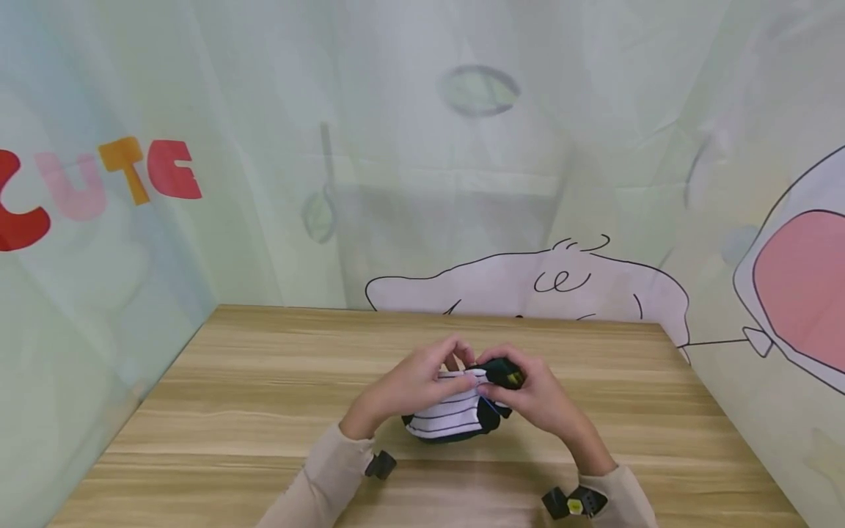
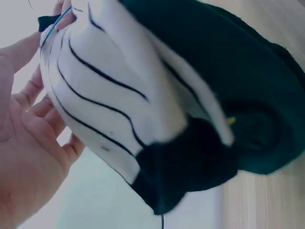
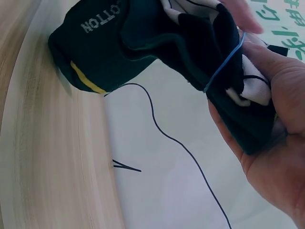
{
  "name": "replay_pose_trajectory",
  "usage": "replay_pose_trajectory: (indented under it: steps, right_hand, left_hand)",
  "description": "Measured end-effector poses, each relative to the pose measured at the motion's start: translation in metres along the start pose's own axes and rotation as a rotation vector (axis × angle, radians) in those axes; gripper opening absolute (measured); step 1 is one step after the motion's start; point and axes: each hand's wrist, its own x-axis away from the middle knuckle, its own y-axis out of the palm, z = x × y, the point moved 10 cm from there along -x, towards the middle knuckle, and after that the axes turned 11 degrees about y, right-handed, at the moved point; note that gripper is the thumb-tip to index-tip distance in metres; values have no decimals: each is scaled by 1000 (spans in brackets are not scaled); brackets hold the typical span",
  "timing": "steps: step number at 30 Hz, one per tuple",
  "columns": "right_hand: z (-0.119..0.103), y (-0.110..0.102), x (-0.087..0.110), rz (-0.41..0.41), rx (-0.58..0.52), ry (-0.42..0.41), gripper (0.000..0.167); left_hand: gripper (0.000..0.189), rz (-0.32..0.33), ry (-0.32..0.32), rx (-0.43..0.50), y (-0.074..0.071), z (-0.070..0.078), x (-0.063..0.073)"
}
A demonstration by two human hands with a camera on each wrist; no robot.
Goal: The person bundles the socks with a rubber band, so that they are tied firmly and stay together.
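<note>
A bundle of socks (image 1: 441, 419), white with thin dark stripes and dark green patches, is held just over the middle of the table. My left hand (image 1: 419, 381) pinches its upper edge between thumb and fingers. On the other side, my right hand (image 1: 544, 396) grips the dark green end (image 3: 252, 129), thumb in front and fingers behind. A thin blue elastic band (image 3: 224, 67) loops round the gathered part beside the right thumb. Grey "COTTON" lettering and a yellow stripe (image 3: 88, 78) mark one dark green sock in the right wrist view.
Both hands work above a wood-grain table (image 1: 277, 389). Behind it hangs a pale curtain (image 1: 409, 147) printed with a cartoon outline and coloured letters. Small dark devices (image 1: 576, 503) are strapped near both wrists, over beige sleeves (image 1: 623, 495).
</note>
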Motion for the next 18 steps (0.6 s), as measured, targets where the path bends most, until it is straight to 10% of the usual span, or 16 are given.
replay_pose_trajectory:
  steps: [18]
  right_hand:
    - [-5, 8, 1, -67, -8, -11, 41]
  left_hand:
    - [42, 71, -48, -7, 4, 1, -2]
